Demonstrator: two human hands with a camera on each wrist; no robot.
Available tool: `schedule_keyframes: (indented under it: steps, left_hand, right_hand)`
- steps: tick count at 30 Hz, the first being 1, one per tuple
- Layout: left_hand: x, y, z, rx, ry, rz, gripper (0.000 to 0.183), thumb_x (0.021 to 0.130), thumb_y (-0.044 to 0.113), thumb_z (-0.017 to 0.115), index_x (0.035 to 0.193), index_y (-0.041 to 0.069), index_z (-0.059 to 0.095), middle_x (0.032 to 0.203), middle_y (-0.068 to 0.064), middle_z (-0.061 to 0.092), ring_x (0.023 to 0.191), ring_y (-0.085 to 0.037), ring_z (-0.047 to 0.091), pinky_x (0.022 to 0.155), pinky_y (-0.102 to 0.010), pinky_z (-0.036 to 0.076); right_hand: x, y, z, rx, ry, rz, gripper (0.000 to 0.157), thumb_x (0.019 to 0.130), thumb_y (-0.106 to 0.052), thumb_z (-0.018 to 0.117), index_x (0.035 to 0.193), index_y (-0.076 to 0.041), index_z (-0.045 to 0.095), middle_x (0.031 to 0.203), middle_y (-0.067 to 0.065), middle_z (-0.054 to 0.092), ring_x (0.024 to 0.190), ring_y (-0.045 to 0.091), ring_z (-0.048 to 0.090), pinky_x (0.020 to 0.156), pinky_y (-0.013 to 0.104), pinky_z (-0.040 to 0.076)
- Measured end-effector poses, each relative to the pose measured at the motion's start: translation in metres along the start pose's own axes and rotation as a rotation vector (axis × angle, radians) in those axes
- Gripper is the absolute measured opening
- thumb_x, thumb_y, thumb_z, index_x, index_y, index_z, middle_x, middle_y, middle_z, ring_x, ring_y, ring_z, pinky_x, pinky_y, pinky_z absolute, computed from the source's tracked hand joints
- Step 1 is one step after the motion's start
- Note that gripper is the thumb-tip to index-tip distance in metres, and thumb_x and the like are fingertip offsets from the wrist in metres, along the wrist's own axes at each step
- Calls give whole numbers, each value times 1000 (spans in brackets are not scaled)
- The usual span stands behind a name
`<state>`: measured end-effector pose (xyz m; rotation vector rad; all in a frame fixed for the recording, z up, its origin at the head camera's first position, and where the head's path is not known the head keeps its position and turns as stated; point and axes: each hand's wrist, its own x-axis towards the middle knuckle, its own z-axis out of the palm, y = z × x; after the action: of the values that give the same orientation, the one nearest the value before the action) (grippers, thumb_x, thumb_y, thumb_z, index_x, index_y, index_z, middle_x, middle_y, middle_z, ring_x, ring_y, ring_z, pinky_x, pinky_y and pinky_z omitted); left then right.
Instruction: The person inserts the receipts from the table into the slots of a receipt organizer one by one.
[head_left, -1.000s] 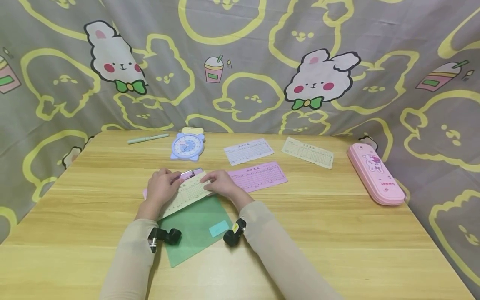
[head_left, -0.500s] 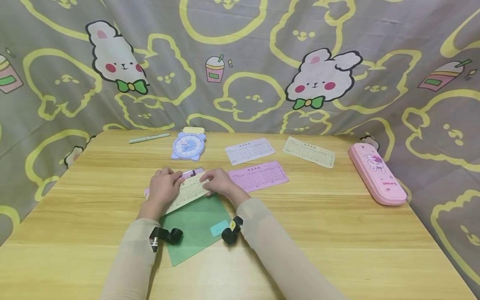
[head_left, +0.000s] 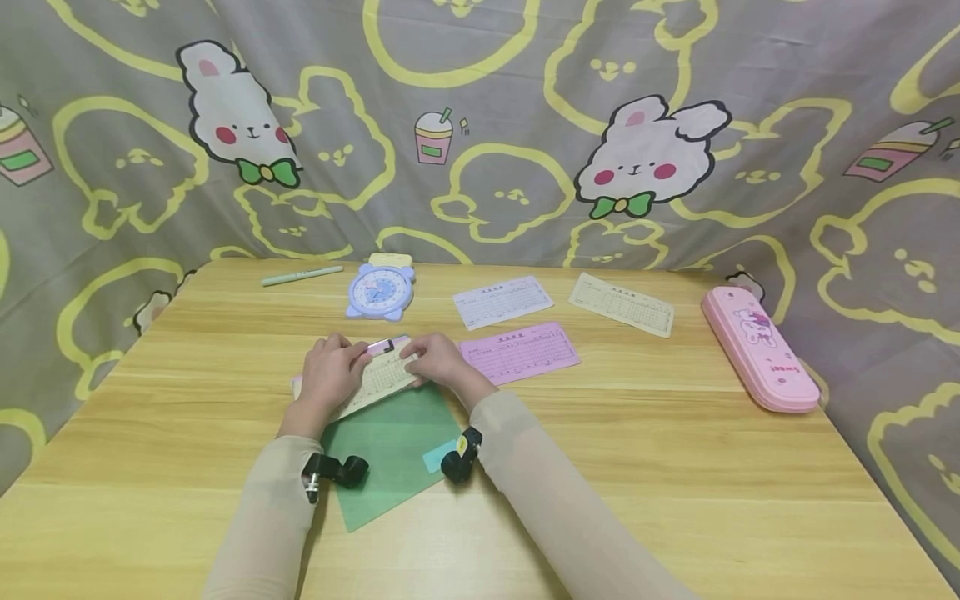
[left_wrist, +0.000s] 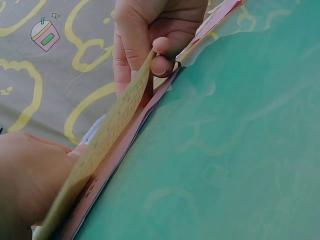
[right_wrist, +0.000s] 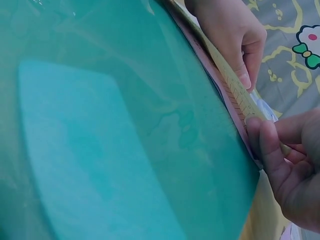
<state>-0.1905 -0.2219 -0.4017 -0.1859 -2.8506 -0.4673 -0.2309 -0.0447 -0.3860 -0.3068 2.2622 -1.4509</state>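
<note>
A green folder (head_left: 393,454) lies tilted on the table, with a metal clip (head_left: 380,346) at its far edge. A pale yellow printed slip (head_left: 378,387) lies across its upper part, bowed upward in both wrist views, over a pink slip (right_wrist: 237,122). My left hand (head_left: 327,375) covers the slip's left part, thumb and curled forefinger meeting at the clip's left end; the exact hold is partly hidden. With thumb and fingers my right hand (head_left: 441,361) pinches the yellow slip's right edge, also seen in the right wrist view as the right hand (right_wrist: 295,160).
A pink slip (head_left: 521,352), a lilac slip (head_left: 502,302) and another yellow slip (head_left: 622,304) lie beyond my right hand. A blue clock-shaped object (head_left: 380,292) and a green pen (head_left: 302,276) are at the back left, a pink pencil case (head_left: 760,350) far right.
The yellow slip has slid a little away from me, toward the clip, baring more of the green folder. My right wrist has shifted slightly left and forward; both hands keep their places.
</note>
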Motion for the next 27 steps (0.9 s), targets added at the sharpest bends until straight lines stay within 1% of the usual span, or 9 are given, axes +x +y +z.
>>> schedule_keyframes:
  steps: [3, 9, 16, 21, 24, 27]
  left_hand:
    - [0, 0, 0, 3, 5, 3, 31, 87, 23, 51, 109, 3, 59, 89, -13, 47, 79, -28, 40, 70, -42, 31]
    - [1, 0, 1, 1, 0, 2, 31, 87, 23, 51, 110, 3, 59, 89, -12, 47, 79, -27, 39, 69, -42, 31]
    - [0, 1, 1, -6, 5, 6, 31, 86, 23, 52, 110, 3, 58, 89, -13, 47, 80, -28, 39, 70, -42, 31]
    - [0, 1, 0, -8, -5, -6, 31, 86, 23, 52, 110, 4, 58, 90, -13, 47, 80, -28, 39, 71, -42, 31]
    - [0, 1, 0, -13, -13, -14, 32, 87, 23, 52, 111, 4, 58, 91, -13, 47, 81, -28, 39, 71, -42, 30]
    - [0, 1, 0, -18, -22, -25, 33, 87, 24, 52, 112, 4, 57, 92, -13, 47, 82, -28, 38, 72, -42, 30]
  right_hand:
    - [2, 0, 0, 2, 0, 2, 19, 75, 3, 61, 93, -3, 63, 102, 14, 49, 51, 17, 56, 51, 24, 47]
    - [6, 1, 0, 0, -3, 16, 20, 75, 2, 62, 94, -4, 63, 95, 10, 51, 53, 18, 58, 51, 24, 47]
    - [8, 2, 1, -41, 19, 7, 21, 75, 0, 62, 95, -6, 64, 99, 10, 51, 52, 16, 57, 50, 23, 46]
    - [8, 2, 1, -40, 27, 4, 21, 75, 0, 62, 95, -7, 64, 102, 12, 52, 51, 15, 57, 50, 23, 46]
    - [7, 2, 1, -40, 32, -9, 21, 75, -1, 63, 95, -7, 64, 106, 14, 51, 51, 15, 55, 50, 22, 46]
    - [6, 4, 0, -52, 32, -43, 21, 74, -1, 63, 95, -6, 64, 103, 13, 51, 54, 13, 53, 50, 21, 45]
